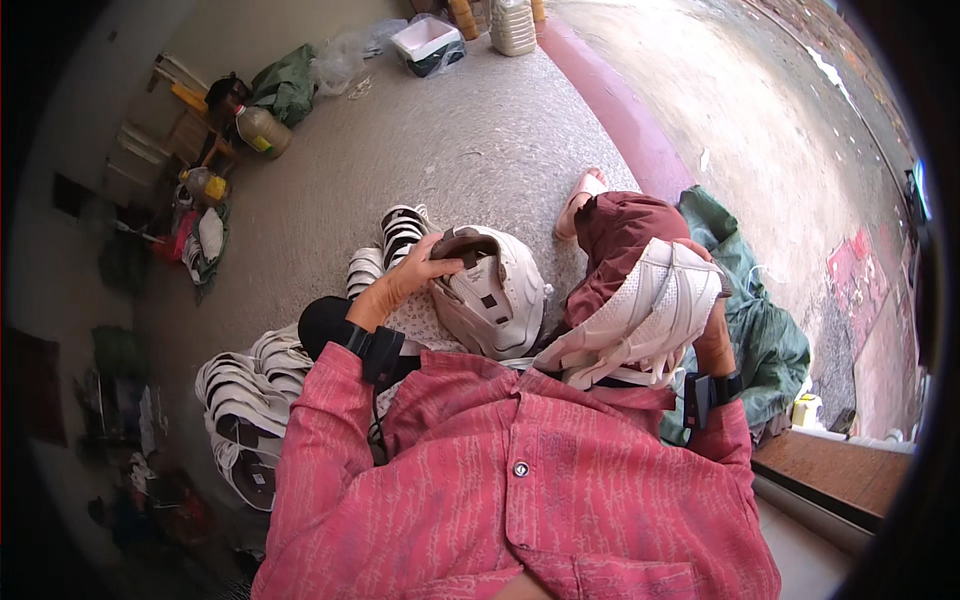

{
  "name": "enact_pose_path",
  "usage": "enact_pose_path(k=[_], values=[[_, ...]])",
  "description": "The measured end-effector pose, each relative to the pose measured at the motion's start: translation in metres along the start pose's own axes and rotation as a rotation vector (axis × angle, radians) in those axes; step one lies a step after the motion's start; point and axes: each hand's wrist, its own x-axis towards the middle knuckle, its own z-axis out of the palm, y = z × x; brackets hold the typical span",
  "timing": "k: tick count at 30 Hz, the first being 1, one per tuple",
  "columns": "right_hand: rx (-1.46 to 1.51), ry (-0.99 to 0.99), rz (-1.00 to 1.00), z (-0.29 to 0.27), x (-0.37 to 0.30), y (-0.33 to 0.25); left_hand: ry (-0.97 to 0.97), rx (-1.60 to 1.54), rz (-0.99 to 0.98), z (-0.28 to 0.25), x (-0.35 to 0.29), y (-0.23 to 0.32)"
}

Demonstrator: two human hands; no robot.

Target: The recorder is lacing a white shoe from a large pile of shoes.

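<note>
White shoe uppers rest across my lap in two bunches. My left hand (pixel 412 272) is closed on the brown-lined collar of a white shoe upper (pixel 490 305), which has a small dark patch on its side. To the right, a stack of nested white shoe uppers (pixel 645 305) with mesh panels leans over my knee. My right hand (pixel 714 335) wraps its outer end, fingertips showing over the top edge and the rest partly hidden behind it. Loose white straps or laces hang from the stack's near end.
More stacked uppers (pixel 250 400) lie at my left, with black-and-white ones (pixel 403 230) beyond my left hand. A green sack (pixel 765 325) lies by my right arm. Farther off are a jug (pixel 262 131), a white box (pixel 428 42) and a pink floor edge (pixel 620 100).
</note>
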Motion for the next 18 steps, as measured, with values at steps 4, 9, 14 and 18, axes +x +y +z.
enact_pose_path(k=[4, 9, 14, 18], values=[[0.076, 0.007, -0.007, 0.01, -0.007, 0.001, 0.24, 0.63, 0.204, -0.003, 0.019, -0.008], [0.1, 0.07, 0.047, 0.003, -0.003, 0.017, 0.065, 0.727, 0.052, 0.024, 0.046, 0.025], [0.176, 0.058, 0.099, 0.004, -0.005, 0.023, 0.168, 0.551, 0.064, 0.036, 0.033, 0.013], [0.003, 0.087, 0.049, -0.002, -0.007, 0.026, 0.333, -0.165, 0.202, 0.001, -0.006, -0.008]])
